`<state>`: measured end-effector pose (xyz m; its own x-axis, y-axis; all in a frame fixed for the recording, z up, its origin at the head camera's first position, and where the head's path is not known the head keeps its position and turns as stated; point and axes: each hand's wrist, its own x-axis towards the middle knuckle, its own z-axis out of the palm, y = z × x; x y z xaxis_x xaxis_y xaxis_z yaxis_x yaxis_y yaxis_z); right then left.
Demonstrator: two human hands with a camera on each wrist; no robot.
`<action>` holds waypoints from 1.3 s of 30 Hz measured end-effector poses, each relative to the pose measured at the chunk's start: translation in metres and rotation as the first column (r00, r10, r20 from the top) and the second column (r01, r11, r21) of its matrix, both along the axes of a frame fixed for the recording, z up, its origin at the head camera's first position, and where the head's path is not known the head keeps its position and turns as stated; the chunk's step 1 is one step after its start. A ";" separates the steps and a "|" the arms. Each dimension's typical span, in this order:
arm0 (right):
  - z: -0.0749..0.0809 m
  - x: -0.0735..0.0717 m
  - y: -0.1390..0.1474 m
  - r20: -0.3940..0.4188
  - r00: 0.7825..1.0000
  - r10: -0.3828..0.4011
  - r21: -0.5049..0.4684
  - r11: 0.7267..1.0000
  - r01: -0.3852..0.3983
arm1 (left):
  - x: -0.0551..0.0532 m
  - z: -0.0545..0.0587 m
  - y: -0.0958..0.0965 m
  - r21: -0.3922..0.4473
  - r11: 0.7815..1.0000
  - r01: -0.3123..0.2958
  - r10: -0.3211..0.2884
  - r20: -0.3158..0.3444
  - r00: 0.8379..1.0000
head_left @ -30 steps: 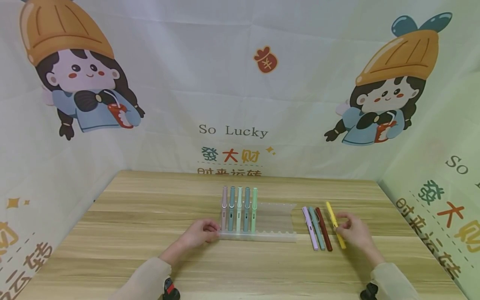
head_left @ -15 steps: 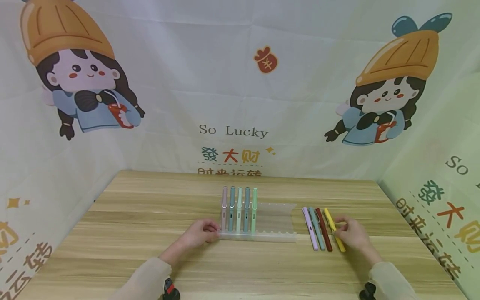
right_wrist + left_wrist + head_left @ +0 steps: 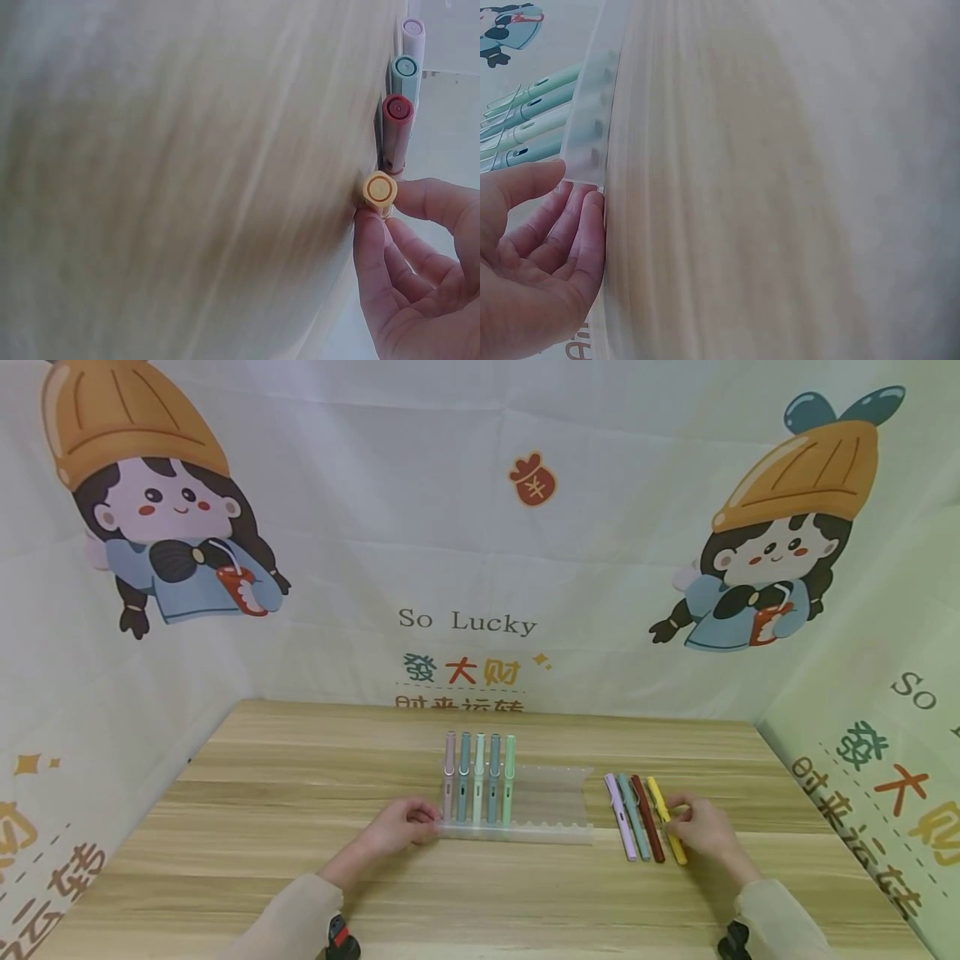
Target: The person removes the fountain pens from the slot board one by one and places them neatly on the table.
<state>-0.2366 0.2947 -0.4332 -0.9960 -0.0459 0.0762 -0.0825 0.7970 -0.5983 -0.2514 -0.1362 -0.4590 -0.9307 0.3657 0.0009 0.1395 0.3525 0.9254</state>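
While left hand [image 3: 402,823] grips clear rack [image 3: 555,836], right hand [image 3: 705,828] pinches yellow pen [image 3: 661,803] (head view). Left wrist: rack end gripped. Right wrist: red pen [image 3: 397,124] beside yellow pen. Step likely aligning or lifting; next needs steady pinch.

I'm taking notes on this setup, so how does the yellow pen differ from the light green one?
The yellow pen is out of the clear holder, while the light green pen sits in it. The right grip pinches the yellow pen; the light green pen is untouched. In the head view, the yellow pen slants, while the light green pen runs nearly straight up. Both are slim pens.
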 end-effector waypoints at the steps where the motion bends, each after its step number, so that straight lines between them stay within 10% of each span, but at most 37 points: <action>1: 0.000 0.000 0.000 0.002 1.000 0.000 -0.001 1.000 0.000 | 0.000 0.000 0.000 0.000 1.000 0.001 -0.001 0.000 1.000; 26: -0.002 -0.004 -0.003 0.065 0.998 0.001 -0.105 0.995 0.006 | 0.000 -0.001 -0.001 -0.013 1.000 -0.017 0.017 -0.004 1.000; 33: 0.001 -0.002 -0.004 0.056 0.998 -0.029 -0.150 0.988 0.037 | 0.010 0.014 0.002 -0.012 1.000 -0.014 0.014 -0.001 1.000; 39: 0.012 0.000 -0.010 -0.002 1.000 -0.002 -0.138 0.990 0.001 | 0.000 -0.001 -0.001 -0.012 1.000 -0.005 0.005 -0.005 1.000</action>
<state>-0.2363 0.2844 -0.4215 -0.9959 -0.0332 0.0838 -0.0827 0.7070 -0.7023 -0.2517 -0.1367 -0.4596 -0.9327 0.3608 0.0017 0.1426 0.3643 0.9203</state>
